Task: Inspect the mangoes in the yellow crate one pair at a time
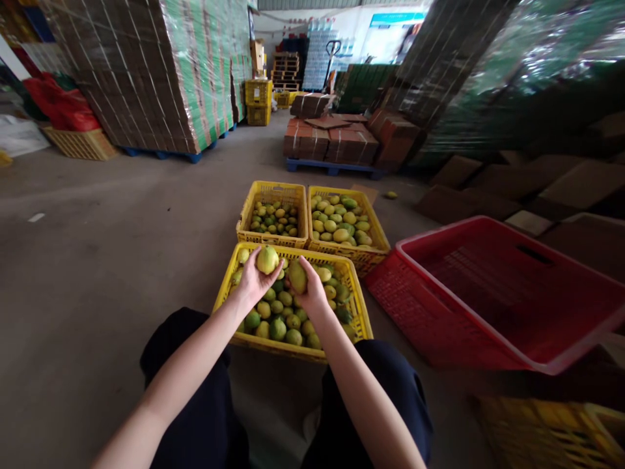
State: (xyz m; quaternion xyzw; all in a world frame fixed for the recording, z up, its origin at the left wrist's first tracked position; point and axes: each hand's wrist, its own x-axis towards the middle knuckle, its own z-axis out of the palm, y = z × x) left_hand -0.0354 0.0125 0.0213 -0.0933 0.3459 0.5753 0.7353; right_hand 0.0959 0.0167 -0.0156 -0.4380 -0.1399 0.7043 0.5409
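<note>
My left hand (251,281) cups a round yellow-green lemon (267,259), its fingers curled beneath and beside it. In my right hand (315,296) is a darker, longer lemon (297,277), held with the thumb across the top. Both hands are above the near yellow crate (288,354), which holds many green and yellow lemons (278,329). Behind it, touching or nearly so, stand two more yellow crates. The left crate (239,228) holds smaller fruit low inside; the right crate (381,246) is filled higher with larger, yellower ones.
A large red crate (405,293) tilts at the right, near flattened cardboard (512,185). One loose lemon (390,195) lies on the floor. Farther back are a blue pallet (332,168) of bundled cardboard and tall wrapped stacks (131,78). Another yellow crate (547,430) sits at lower right.
</note>
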